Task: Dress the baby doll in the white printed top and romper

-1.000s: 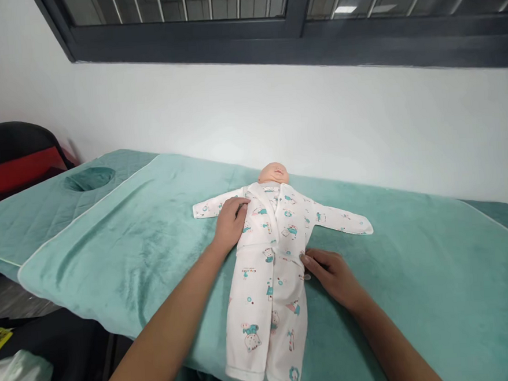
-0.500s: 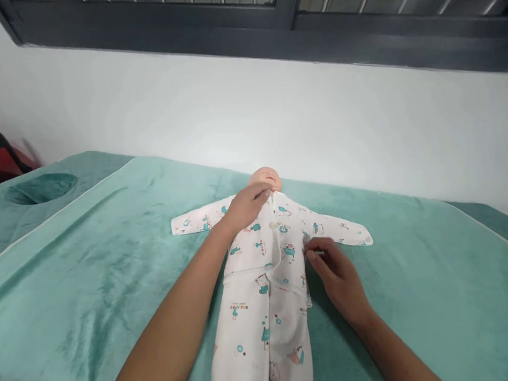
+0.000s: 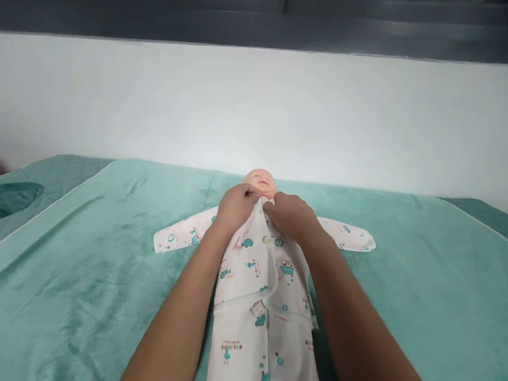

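Note:
A baby doll (image 3: 259,179) lies on its back, dressed in a white long-sleeved baby top (image 3: 251,269) with teal and pink animal prints. White baby pants (image 3: 240,360) of the same print cover its lower body and run out of the bottom of the view. My left hand (image 3: 238,206) is closed on the top's collar, just below the doll's chin. Beside it, my right hand (image 3: 293,214) pinches the other side of the collar near the neck. Both sleeves stretch out flat to the sides. A round fastener shows on the chest; the fingertips partly hide the neckline.
Under the doll spreads a teal plush cover (image 3: 417,278) over a padded bed, which has a round hole (image 3: 9,200) at the left. Behind stands a white wall (image 3: 248,104) below a dark-framed, barred window (image 3: 356,29).
My right hand has come up from beside the doll's waist to the collar. My left hand stays at the neck. The view has shifted slightly.

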`<state>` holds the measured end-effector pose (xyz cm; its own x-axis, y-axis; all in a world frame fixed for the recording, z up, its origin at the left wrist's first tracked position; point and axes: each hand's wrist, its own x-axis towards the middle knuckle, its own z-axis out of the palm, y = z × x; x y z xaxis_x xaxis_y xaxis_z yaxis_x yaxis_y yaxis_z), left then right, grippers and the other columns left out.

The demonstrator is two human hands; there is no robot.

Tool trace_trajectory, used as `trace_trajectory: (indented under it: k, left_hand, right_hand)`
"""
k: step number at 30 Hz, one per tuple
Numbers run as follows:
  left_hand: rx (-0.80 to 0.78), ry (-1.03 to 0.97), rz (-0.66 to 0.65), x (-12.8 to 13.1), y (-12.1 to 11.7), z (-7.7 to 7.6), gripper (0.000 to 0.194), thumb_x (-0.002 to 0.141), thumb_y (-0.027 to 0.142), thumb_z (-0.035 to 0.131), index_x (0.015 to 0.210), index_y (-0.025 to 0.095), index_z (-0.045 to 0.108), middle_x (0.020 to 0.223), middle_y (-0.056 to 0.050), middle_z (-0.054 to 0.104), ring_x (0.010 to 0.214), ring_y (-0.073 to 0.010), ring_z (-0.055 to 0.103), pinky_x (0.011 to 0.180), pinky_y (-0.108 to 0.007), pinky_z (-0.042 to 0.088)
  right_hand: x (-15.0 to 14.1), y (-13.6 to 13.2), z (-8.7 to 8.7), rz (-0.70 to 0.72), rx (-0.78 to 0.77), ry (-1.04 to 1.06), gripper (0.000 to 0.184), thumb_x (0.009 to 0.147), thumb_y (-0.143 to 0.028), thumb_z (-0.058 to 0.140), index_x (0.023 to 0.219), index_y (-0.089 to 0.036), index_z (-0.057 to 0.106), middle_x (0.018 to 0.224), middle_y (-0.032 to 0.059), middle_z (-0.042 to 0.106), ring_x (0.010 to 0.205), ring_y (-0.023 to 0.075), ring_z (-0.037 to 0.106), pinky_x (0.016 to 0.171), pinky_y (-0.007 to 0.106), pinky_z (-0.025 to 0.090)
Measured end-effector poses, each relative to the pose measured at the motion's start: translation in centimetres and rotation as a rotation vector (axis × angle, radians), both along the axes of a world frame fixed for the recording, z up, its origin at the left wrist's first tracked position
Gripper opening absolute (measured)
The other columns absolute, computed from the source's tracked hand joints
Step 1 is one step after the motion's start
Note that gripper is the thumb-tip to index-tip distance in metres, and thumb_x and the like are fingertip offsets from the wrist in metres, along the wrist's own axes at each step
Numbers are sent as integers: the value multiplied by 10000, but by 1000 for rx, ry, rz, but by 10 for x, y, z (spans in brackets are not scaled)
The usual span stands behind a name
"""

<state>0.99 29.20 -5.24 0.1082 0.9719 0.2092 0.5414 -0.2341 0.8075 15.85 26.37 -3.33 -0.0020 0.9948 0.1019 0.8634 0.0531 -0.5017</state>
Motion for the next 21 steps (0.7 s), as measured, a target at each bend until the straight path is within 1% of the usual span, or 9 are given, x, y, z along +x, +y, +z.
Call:
trace_trajectory:
  k: [1,3,5,7,10,13,17,19,21]
  left_hand:
    - [-4,-4,4,0,0,1,233,864,343,504,717,202,617,770,-24,665,712,-179,562,639,-293,400]
    - [-6,1,-4,0,0,2,306,888,380,463,677,198,589,711,-15,632,689,-176,546,617,-293,385]
    - [-7,11,-20,1,0,3,335,893,398,458,651,198,577,682,-6,613,681,-174,540,610,-293,376]
    - [-20,12,-38,2,0,3,301,876,377,490,654,200,588,699,-3,627,690,-173,549,614,-290,377]
    - [-41,-28,-70,2,-2,4,231,852,329,522,693,202,633,763,-7,672,719,-171,578,642,-288,400]
    - [-48,-150,-41,3,-7,8,171,831,291,556,736,190,657,792,-16,693,724,-161,592,665,-280,429]
    - [-134,-373,11,6,-15,16,144,822,296,592,796,184,678,738,-8,682,615,-127,559,596,-257,429]
    - [-152,-424,11,8,-18,19,126,811,273,607,807,179,690,764,-13,696,624,-123,569,601,-252,439]
    - [-160,-438,9,10,-20,20,104,806,243,612,811,175,691,805,-24,712,666,-130,597,630,-255,459]
  right_hand:
    - [3,2,-2,-4,-22,36,241,799,-314,520,601,-231,410,624,39,517,601,173,444,571,307,308]
    - [7,8,-7,0,-27,189,267,790,-317,507,580,-225,371,600,9,483,558,146,392,534,295,286]
    - [7,15,-10,0,6,398,259,789,-335,501,585,-220,392,586,-14,457,545,131,375,517,284,289]
    - [4,20,-13,-7,55,559,237,784,-341,507,594,-214,444,589,-26,467,558,125,391,531,275,314]
    - [-1,23,-16,-13,113,642,209,764,-325,532,595,-204,509,597,-31,502,594,125,426,575,266,345]
    - [-1,20,-20,-11,110,679,187,752,-341,566,628,-201,572,607,-31,534,609,128,449,593,258,360]
    - [2,16,-25,-19,87,831,194,744,-384,611,744,-195,654,630,-29,565,588,124,458,567,254,368]
    - [3,14,-25,-17,79,902,217,743,-392,626,810,-194,685,637,-31,569,579,121,461,559,252,371]
    - [4,13,-25,-3,87,913,228,742,-389,638,835,-192,703,659,-25,589,594,122,478,576,252,382]
